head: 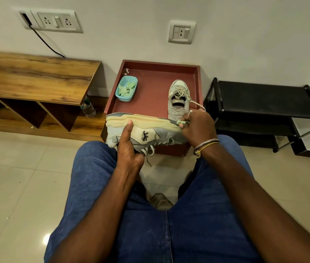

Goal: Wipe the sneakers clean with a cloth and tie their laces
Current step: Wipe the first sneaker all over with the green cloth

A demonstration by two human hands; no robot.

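Knees (93, 177) in blue jeans fill the near field, with tiled floor (17, 177) on either side. Just past them both hands hold one sneaker (150, 136) over the near edge of a red tray (150, 105). The sneaker is on its side, yellowed sole turned up and away, heel left, toe right, a lace end hanging below.

Left hand (129, 149) grips it from underneath near the heel, thumb lying up the side to the sole; its fingers are hidden under the shoe. Right hand (197, 128) is at the toe end, fingers closed in a pinch on a small green cloth (183, 122) held against the sole edge. There are bangles on that wrist.

On the tray behind, the other sneaker (177, 103) stands upright with its toe toward the wall. Its laces are untied, and one trails right — its end lies by the right hand. Teal tub (126, 99) sits at the tray's left side with green cloth pieces inside.

Wooden bench (36, 78) is to the left, with a bottle (88, 108) between bench and tray. Black rack (264, 99) is to the right — wall sockets (181, 32) above.
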